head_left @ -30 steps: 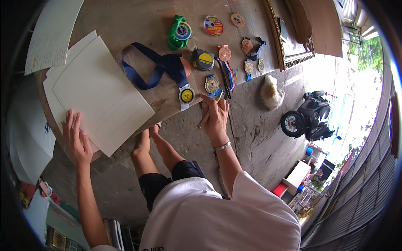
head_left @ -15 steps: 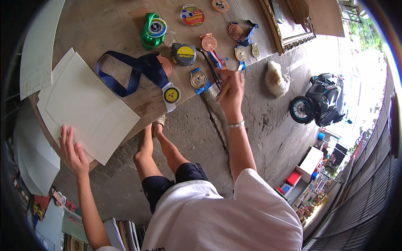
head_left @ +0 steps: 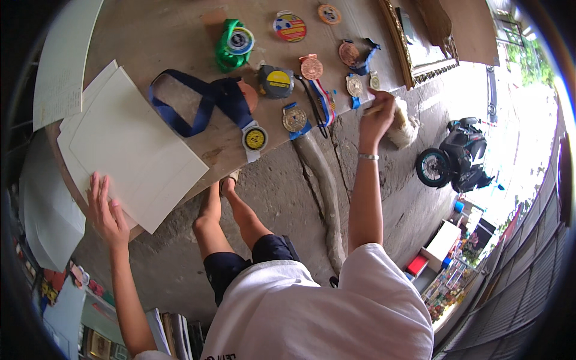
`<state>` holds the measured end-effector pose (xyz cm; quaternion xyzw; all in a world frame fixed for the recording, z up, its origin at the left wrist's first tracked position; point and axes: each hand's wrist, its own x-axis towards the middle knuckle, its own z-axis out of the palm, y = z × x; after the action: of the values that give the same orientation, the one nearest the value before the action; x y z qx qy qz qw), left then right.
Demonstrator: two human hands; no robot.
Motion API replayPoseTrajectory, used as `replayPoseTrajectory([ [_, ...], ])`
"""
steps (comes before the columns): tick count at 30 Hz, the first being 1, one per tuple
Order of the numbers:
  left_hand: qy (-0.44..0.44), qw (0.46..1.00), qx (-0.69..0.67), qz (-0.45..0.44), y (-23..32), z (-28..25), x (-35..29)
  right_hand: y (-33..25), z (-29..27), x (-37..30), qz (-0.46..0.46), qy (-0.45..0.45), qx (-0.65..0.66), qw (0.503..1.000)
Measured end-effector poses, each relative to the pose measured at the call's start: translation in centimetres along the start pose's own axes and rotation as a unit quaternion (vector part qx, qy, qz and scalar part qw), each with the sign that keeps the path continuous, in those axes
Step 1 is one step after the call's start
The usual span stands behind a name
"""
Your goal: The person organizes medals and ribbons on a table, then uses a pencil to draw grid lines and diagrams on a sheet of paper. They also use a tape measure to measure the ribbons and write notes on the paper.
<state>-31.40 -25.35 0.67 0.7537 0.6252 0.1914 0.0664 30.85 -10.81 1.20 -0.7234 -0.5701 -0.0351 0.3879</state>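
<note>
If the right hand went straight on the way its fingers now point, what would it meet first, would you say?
Most likely the small round medal just beyond the right hand, though its height is hard to judge.

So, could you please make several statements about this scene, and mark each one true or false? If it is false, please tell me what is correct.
1. The left hand is at the lower left edge of the white sheets. True.
2. The tape measure is in the right hand. False: it lies on the table, left of that hand.
3. The medal with the green ribbon lies left of the tape measure. True.
4. The furry white animal is on the table. False: it is on the floor.
5. The right wrist wears a bracelet. True.
</note>
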Motion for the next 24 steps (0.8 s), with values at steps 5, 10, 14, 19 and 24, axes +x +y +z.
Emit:
replayPoseTrajectory([
  [5,0.02,1.0,-0.006,-0.004,0.0,-0.3,0.1,4.9,-0.6,0.3,0.001,-0.081,-0.193,0.978],
  [10,0.011,0.999,-0.008,-0.05,0.5,-1.1,0.5,-9.5,0.7,-6.7,0.098,-0.029,0.095,0.99],
  [14,0.013,0.998,0.001,-0.069,0.2,-0.8,-0.7,-24.2,2.7,-17.4,0.083,-0.336,0.36,0.866],
  [19,0.029,0.997,-0.001,-0.077,0.4,-0.6,-0.9,-33.6,7.8,-20.3,-0.033,-0.486,0.405,0.773],
  [24,0.028,0.996,-0.025,-0.077,0.0,-0.4,-1.2,-34.3,10.7,-22.1,-0.041,-0.448,0.42,0.788],
])
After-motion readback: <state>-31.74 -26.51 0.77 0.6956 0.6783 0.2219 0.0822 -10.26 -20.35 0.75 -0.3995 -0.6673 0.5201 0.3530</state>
